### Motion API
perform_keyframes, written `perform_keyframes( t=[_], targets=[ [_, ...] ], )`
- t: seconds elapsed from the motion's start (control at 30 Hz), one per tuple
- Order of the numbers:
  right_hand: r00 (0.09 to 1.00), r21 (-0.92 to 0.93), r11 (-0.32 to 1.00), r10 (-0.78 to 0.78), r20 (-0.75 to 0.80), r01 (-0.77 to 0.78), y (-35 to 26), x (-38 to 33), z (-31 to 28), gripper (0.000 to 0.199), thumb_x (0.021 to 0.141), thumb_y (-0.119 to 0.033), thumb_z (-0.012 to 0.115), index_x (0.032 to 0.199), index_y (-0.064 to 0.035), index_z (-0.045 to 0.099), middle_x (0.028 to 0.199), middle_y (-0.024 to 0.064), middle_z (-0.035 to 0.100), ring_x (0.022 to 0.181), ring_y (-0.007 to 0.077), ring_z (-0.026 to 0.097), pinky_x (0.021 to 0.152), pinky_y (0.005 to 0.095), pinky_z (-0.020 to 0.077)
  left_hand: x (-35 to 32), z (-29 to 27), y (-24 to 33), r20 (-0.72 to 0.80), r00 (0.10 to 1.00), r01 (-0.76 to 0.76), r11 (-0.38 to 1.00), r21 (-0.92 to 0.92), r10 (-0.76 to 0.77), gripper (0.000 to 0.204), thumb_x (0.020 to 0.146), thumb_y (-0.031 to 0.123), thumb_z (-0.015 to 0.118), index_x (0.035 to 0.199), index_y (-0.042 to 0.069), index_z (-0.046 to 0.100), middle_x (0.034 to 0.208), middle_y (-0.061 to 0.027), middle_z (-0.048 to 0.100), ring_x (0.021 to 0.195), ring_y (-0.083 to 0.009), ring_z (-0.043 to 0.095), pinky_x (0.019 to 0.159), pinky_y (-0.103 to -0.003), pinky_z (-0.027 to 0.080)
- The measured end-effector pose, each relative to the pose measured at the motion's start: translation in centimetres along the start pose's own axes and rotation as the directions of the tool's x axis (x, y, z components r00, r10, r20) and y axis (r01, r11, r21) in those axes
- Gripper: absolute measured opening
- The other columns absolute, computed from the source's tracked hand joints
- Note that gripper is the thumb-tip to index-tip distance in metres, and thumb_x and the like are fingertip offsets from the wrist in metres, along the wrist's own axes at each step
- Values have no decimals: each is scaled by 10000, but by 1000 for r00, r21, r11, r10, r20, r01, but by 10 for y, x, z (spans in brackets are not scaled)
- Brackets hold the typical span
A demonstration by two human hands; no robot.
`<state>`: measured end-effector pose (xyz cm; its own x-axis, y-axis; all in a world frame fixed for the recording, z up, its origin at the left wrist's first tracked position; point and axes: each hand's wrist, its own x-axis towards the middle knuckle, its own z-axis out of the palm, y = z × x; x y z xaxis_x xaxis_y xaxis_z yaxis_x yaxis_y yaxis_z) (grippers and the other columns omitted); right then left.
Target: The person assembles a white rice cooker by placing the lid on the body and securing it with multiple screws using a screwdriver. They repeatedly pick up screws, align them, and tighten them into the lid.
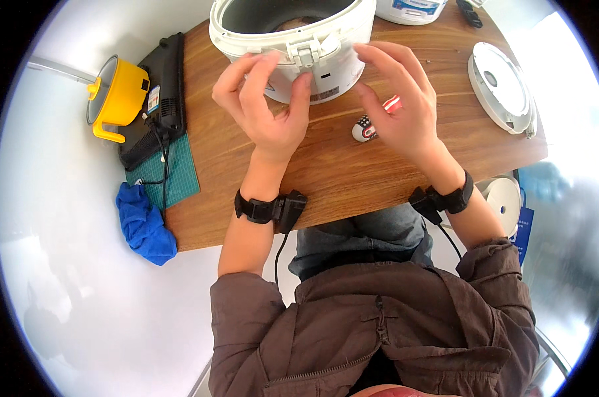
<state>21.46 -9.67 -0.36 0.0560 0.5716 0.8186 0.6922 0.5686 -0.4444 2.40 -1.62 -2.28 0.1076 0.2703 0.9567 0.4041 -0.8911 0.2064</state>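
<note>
left hand (268, 106) fingertips on cooker (293, 46) hinge, fingers loosely spread; right hand (402, 99) open, just beside its wall (tool (372, 122) under it on surface (352, 172)).

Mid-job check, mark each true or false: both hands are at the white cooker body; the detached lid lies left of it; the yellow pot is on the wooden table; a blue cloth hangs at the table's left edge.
1. Both hands, left hand and right hand, are at the white cooker body: true.
2. Detached lid lies left: false, it lies to the right.
3. Yellow pot on the wooden table: false, it sits off the left edge.
4. Blue cloth at left edge: true.
</note>
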Motion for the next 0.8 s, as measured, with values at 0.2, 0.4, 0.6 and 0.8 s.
perform_keyframes(
  t=[0.2,0.4,0.6,0.8],
  targets=[
    [971,-104,972,222,86,-213,24,-31,-40,362,840,11,719,1191,-81,713,1139,104,678,997,295,680,838,365,566,13,1,-8,67,996,-58,997,49,55,714,922,413,770,1480,47,516,1478,-191,382,1372,-371,393,1107,-492,370],
    [896,-193,910,402,187,-368,50,-57,-79,244,883,-43,709,1125,-64,728,1067,105,675,958,309,676,821,376,573,16,-4,0,229,973,-41,994,101,17,659,1003,405,647,1506,22,461,1569,-170,388,1497,-410,275,1217,-545,267],
    [913,-489,818,396,99,-302,86,-49,-125,203,900,-114,708,1096,-73,744,1062,102,692,1001,309,660,906,426,519,24,6,-4,186,982,-67,988,138,41,656,1008,438,640,1483,18,469,1515,-165,418,1470,-420,299,1206,-559,276],
    [940,-813,534,338,-46,-232,104,-53,-190,243,882,-187,751,1108,-99,760,1089,45,715,1067,272,656,981,432,472,17,6,0,199,980,-61,985,161,28,651,1041,426,597,1501,-3,432,1532,-194,388,1489,-411,290,1212,-550,272]
  ],
)
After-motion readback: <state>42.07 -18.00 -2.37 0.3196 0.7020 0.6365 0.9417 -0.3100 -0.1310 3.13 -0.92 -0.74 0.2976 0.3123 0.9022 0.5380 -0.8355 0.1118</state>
